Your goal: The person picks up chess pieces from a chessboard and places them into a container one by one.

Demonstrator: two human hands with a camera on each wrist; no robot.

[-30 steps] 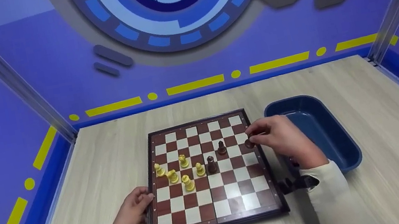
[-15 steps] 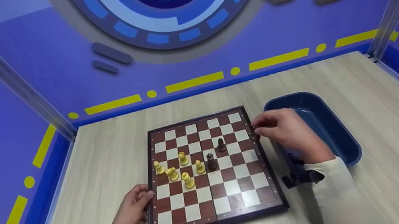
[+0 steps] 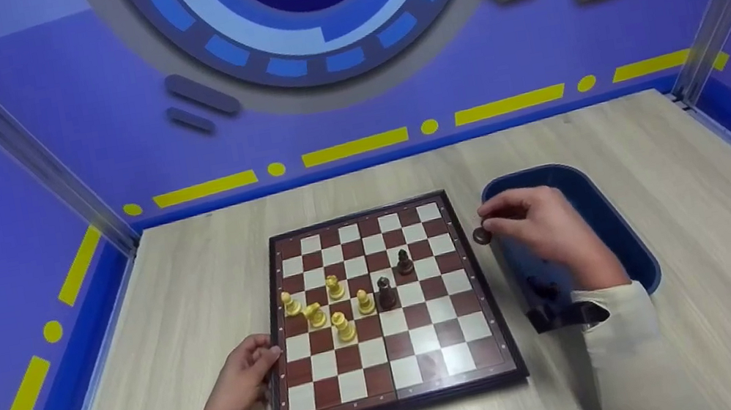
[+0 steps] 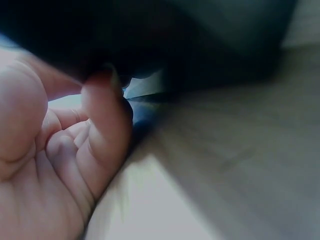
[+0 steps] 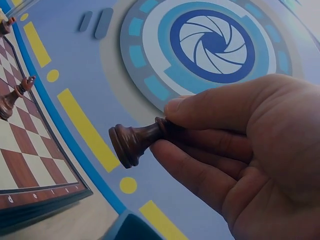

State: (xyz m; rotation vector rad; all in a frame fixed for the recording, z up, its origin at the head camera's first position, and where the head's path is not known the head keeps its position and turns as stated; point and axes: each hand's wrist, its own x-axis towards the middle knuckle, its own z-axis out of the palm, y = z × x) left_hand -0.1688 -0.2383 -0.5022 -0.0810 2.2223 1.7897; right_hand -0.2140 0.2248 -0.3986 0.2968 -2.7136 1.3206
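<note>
My right hand (image 3: 552,233) pinches a dark brown chess piece (image 5: 132,142) between thumb and fingers, its round base pointing out to the left and its top hidden in the grip. In the head view it hangs over the gap between the chessboard (image 3: 446,332) and the blue bin (image 3: 651,261). My left hand (image 3: 236,386) grips the board's left edge, thumb at the frame and fingers curled beneath. Two dark pieces stand on the board, a taller one (image 3: 386,294) and a smaller one (image 3: 404,262). Several cream pieces, among them a rook (image 3: 344,327), stand left of them.
Right of the board, the bin lies partly under my right forearm, with small dark things (image 3: 543,288) inside near its left wall. A pale wooden table (image 3: 214,275) carries everything. Blue printed panels (image 3: 350,111) enclose the back and both sides.
My right hand has carried the dark chess piece off the board's right side, rightward to the bin's left rim. The left hand keeps its place at the board's edge.
</note>
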